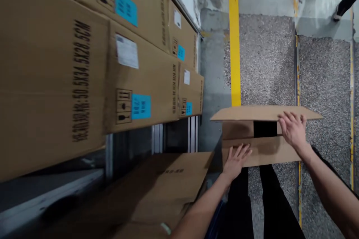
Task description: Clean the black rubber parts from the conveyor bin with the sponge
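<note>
Big brown boxes [56, 82] with 4 blue stickers [141, 106] sit left of the open box [238, 130]. The open box is just in front of the person's 2 legs [238, 201]. On its near flap [272, 153], the left hand [235, 162] lies flat, fingers spread. On its far flap [246, 113], toward the right end, the right hand [294, 130] rests, fingers a bit apart; I cannot tell if it pinches.
</note>
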`<state>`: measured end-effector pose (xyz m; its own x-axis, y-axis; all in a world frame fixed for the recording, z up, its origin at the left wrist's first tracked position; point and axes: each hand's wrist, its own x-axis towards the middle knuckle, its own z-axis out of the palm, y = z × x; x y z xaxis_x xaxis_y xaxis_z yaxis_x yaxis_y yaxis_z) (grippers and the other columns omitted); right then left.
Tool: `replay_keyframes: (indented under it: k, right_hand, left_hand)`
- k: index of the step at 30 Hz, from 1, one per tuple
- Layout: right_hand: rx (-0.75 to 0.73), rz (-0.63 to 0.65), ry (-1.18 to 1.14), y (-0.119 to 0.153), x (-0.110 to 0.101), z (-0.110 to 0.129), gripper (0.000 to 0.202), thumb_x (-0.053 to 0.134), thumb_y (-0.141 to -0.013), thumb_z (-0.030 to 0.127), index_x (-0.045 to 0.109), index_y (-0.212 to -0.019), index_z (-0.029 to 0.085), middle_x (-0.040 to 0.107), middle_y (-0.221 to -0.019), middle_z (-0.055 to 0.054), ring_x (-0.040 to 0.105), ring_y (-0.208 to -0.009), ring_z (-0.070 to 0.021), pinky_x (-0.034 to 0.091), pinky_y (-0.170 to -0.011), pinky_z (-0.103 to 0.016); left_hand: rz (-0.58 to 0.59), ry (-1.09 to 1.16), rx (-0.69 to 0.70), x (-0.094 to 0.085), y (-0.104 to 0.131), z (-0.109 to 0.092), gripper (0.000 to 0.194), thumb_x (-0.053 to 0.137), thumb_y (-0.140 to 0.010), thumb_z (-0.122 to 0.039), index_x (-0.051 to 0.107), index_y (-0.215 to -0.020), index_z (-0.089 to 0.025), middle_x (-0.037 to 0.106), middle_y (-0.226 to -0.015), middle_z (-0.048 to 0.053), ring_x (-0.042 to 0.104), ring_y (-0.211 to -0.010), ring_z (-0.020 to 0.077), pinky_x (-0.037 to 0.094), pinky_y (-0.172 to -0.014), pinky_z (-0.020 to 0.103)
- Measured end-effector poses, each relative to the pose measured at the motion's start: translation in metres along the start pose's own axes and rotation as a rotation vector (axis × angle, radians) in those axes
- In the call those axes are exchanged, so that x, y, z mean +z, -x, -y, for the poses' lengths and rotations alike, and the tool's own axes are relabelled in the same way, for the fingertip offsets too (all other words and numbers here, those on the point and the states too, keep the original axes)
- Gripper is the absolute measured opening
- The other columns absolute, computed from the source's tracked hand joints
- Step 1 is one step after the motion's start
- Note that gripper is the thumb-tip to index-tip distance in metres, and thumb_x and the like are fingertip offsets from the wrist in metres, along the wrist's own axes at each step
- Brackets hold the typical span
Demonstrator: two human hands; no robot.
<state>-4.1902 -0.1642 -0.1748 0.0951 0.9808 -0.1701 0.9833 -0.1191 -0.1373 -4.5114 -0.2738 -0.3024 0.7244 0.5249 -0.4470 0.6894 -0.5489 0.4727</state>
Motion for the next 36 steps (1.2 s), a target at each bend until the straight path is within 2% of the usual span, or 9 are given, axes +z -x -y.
replay_keyframes:
  k: [5,10,13,15,20,27,32,34,36]
  right_hand:
    - [0.014,0.205,0.033,0.085,0.078,-0.011,0.051,0.034,-0.105,0.044,0.043,-0.155,0.035,0.034,-0.164,-0.005,0.028,-0.15,-0.0335,0.014,-0.12,-0.063]
    - [0.055,0.199,0.068,0.092,0.129,-0.022,0.057,0.037,-0.105,0.042,0.032,-0.16,0.032,0.018,-0.17,-0.008,0.012,-0.156,-0.0348,0.007,-0.12,-0.068]
    - [0.052,0.191,0.034,0.089,0.128,-0.021,0.058,0.039,-0.105,0.044,0.03,-0.161,0.033,0.013,-0.171,-0.007,0.008,-0.156,-0.0357,0.002,-0.12,-0.07]
    - [0.041,0.194,0.017,0.091,0.12,-0.021,0.057,0.039,-0.105,0.045,0.031,-0.16,0.034,0.013,-0.171,-0.005,0.007,-0.157,-0.0359,0.0,-0.12,-0.07]
    - [0.01,0.201,0.011,0.096,0.107,-0.023,0.056,0.042,-0.104,0.049,0.035,-0.158,0.035,0.015,-0.17,-0.005,0.009,-0.156,-0.036,0.003,-0.121,-0.068]
    - [0.034,0.211,0.016,0.093,0.128,-0.034,0.054,0.036,-0.106,0.043,0.032,-0.159,0.038,0.017,-0.17,-0.003,0.012,-0.156,-0.0343,0.009,-0.122,-0.065]
    - [-0.002,0.246,0.005,0.093,0.135,-0.046,0.056,0.037,-0.105,0.046,0.03,-0.16,0.038,0.014,-0.171,-0.004,0.009,-0.157,-0.0345,0.007,-0.123,-0.062]
    - [0.082,0.197,0.005,0.094,0.131,-0.064,0.06,0.04,-0.103,0.052,0.028,-0.161,0.038,0.008,-0.172,-0.005,0.006,-0.156,-0.0374,0.007,-0.122,-0.065]
    - [0.33,0.085,0.005,0.095,0.129,-0.092,0.07,0.039,-0.101,0.058,0.022,-0.163,0.031,0.005,-0.171,-0.011,0.008,-0.155,-0.0409,0.013,-0.12,-0.067]
  left_hand:
    - [0.084,-0.003,-0.023,0.0,-0.001,-0.003,0.101,0.04,-0.072,0.007,0.023,-0.161,-0.035,0.012,-0.172,0.002,0.008,-0.159,0.0314,0.013,-0.121,0.072]
    - [0.058,0.023,0.023,-0.003,-0.008,-0.006,0.091,0.047,-0.079,0.0,0.025,-0.161,-0.033,0.008,-0.173,0.003,0.002,-0.159,0.0323,0.008,-0.121,0.072]
    - [-0.025,0.057,0.012,-0.004,-0.008,-0.005,0.068,0.048,-0.093,-0.016,0.037,-0.157,-0.035,0.018,-0.171,0.004,0.009,-0.159,0.0325,0.006,-0.124,0.068]
    - [-0.181,0.089,-0.138,-0.007,-0.01,-0.003,0.056,0.047,-0.099,-0.028,0.042,-0.155,-0.034,0.022,-0.17,0.008,0.014,-0.158,0.032,0.007,-0.125,0.064]
    - [-0.595,0.229,-0.687,-0.023,-0.026,0.008,0.082,0.048,-0.098,-0.052,0.014,-0.163,-0.015,0.004,-0.17,0.023,0.007,-0.159,0.0347,0.02,-0.123,0.06]
    - [-0.511,0.543,-0.781,0.001,-0.062,0.027,0.097,0.047,-0.095,-0.062,-0.001,-0.163,-0.012,-0.004,-0.169,0.027,0.0,-0.158,0.0351,0.022,-0.124,0.056]
    - [-0.501,0.539,-0.826,0.022,-0.079,0.031,0.099,0.046,-0.095,-0.063,0.0,-0.163,-0.007,0.004,-0.168,0.03,0.004,-0.158,0.0384,0.02,-0.123,0.06]
    - [-0.522,0.549,-0.818,0.024,-0.08,0.033,0.102,0.048,-0.093,-0.064,0.001,-0.163,-0.006,0.008,-0.168,0.029,0.006,-0.158,0.0377,0.019,-0.125,0.058]
    - [-0.535,0.59,-0.784,0.024,-0.079,0.034,0.105,0.051,-0.091,-0.066,0.0,-0.163,-0.008,0.011,-0.169,0.027,0.011,-0.158,0.0347,0.02,-0.126,0.052]
